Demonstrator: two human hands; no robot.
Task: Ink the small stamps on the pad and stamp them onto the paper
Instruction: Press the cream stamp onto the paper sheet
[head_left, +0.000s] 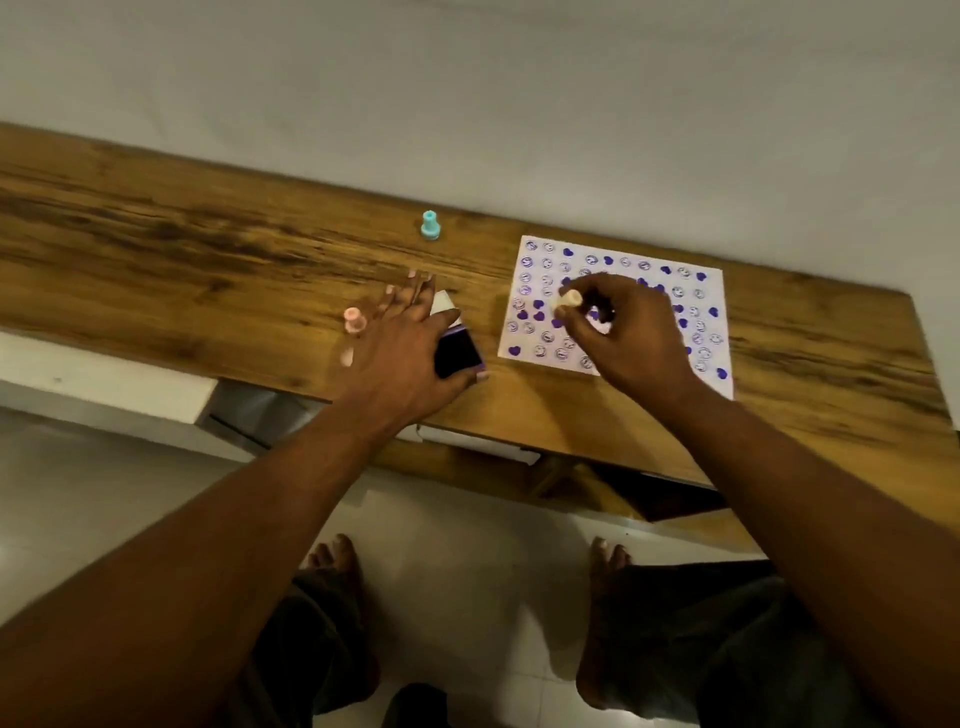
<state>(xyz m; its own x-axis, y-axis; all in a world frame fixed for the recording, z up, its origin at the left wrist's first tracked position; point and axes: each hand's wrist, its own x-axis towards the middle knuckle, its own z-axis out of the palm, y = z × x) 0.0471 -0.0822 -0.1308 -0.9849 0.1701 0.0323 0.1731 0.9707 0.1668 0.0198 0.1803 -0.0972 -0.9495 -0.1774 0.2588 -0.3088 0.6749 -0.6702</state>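
Item 1, cream stamp (569, 301): pinched in the fingertips of my right hand (628, 332), above the left half of the paper (711, 291). Its long axis is tilted towards the left, not upright. I cannot tell which end carries the face, or whether it touches the sheet.

Item 2, ink pad (460, 353): on the table (208, 249), just beside the paper's left edge, with its lid (442, 304) raised at the far side. My left hand (400, 353) rests on it with the fingers straight and spread and the thumb along the near edge, steadying it.

Item 3, paper: mostly filled with purple hearts and round faces. I judge the task well along.

Item 4, pink stamp (354, 319): upright, just left of my left hand.

Item 5, teal stamp (430, 226): upright, farther back, well apart from both hands.

Governing relation: the pad lies left of the stamp, near my right hand, so re-inking looks like a short sideways move. The stamp would need righting first.
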